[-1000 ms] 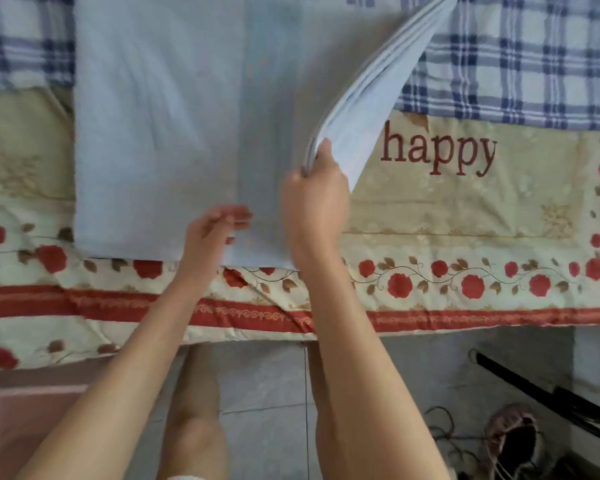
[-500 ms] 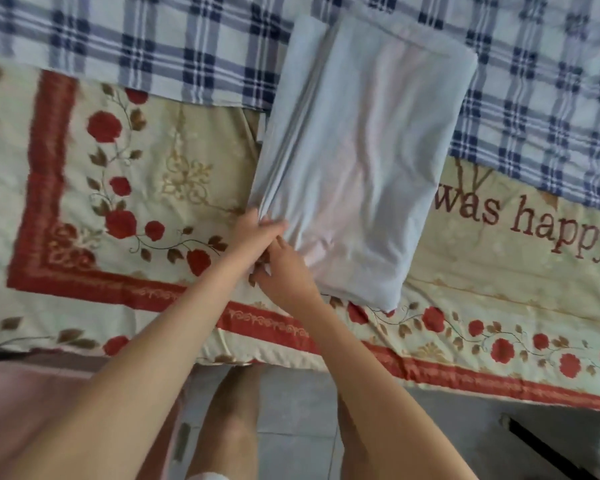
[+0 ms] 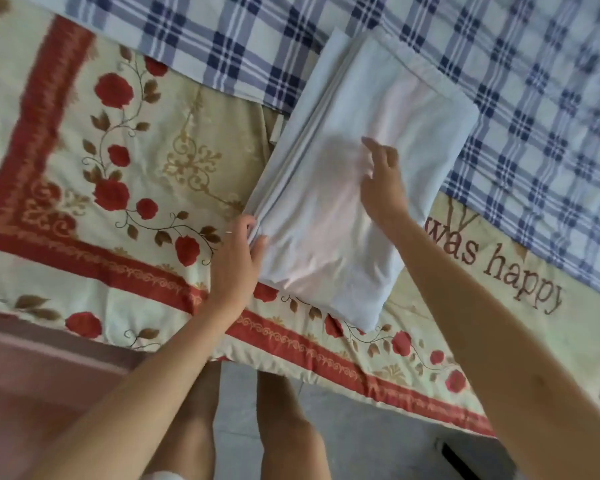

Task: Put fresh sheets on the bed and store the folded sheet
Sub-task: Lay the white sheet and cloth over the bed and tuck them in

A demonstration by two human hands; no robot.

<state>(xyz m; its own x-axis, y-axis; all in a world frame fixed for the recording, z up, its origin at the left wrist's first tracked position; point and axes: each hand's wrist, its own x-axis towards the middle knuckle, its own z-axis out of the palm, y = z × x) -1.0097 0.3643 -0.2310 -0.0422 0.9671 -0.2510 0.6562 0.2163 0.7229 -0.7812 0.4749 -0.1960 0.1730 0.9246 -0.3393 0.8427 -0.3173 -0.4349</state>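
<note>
Your left grip (image 3: 236, 261) pinches the near left corner of the sheet (image 3: 319, 244), with the thumb on top. Your right grip (image 3: 383, 181) is spread with loose fingers over the top of the sheet. The folded sheet lies on the bed (image 3: 361, 372), partly on the floral cover (image 3: 153, 150) and partly on the plaid cloth (image 3: 534, 133).

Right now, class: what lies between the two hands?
Only the folded sheet, in the head view: left hand grips its corner, right hand over its top.
</note>
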